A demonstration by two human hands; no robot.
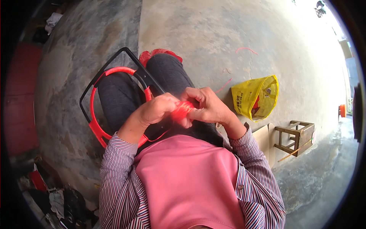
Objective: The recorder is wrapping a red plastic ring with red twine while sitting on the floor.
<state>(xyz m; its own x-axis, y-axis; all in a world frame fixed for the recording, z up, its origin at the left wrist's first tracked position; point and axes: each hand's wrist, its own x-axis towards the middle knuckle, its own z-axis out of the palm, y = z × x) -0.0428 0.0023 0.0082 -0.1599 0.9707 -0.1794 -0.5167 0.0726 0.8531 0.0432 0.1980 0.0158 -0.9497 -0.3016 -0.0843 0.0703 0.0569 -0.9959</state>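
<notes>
Sitting over my knees, I had a yellow plastic bag (255, 97) lying on the concrete floor (213, 34) at about two o'clock from my hands, with a small wooden stool (295, 136) at roughly four o'clock beyond it and loose red strands (246, 49) scattered further up at one o'clock. A black frame (114, 61) leaned across my lap toward eleven o'clock, crossing a ring wrapped in red cord (93, 114) at nine o'clock, partly hidden under my wrist. My left hand (154, 110) had its fingers curled and pressed together around a small bundle of red cord (182, 110), which sat between both hands at the centre. My right hand (207, 107) pinched the same bundle, fingers bent close over it.
</notes>
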